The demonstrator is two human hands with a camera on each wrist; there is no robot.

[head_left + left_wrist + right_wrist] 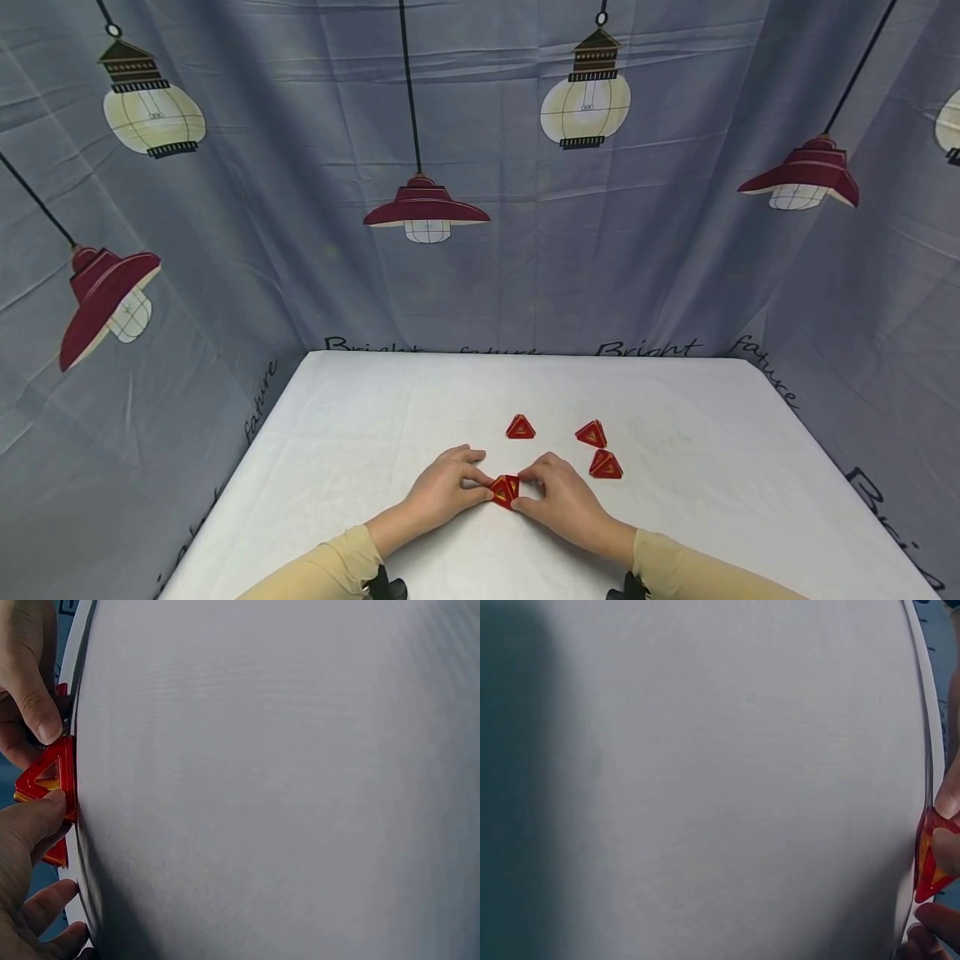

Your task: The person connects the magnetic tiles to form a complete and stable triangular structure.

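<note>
Between both hands, just above or on the table, is a small red piece (505, 490) made of triangular tiles that meet at an angle. My left hand (444, 490) pinches its left side between thumb and forefinger. On the other side my right hand (561, 502) pinches it too. The left wrist view shows a red triangular frame (66, 769) with a yellowish middle, a thumb pressing its lower part. In the right wrist view the red piece (927, 881) is partly cut off at the edge and covered by a thumb.
Beyond the hands lies one red triangular tile (521, 427). Farther right are two more, an upper triangular tile (592, 433) and a lower triangular tile (605, 466), close together. All lie on a white table (360, 417), with a grey curtain (480, 292) printed with lamps around it.
</note>
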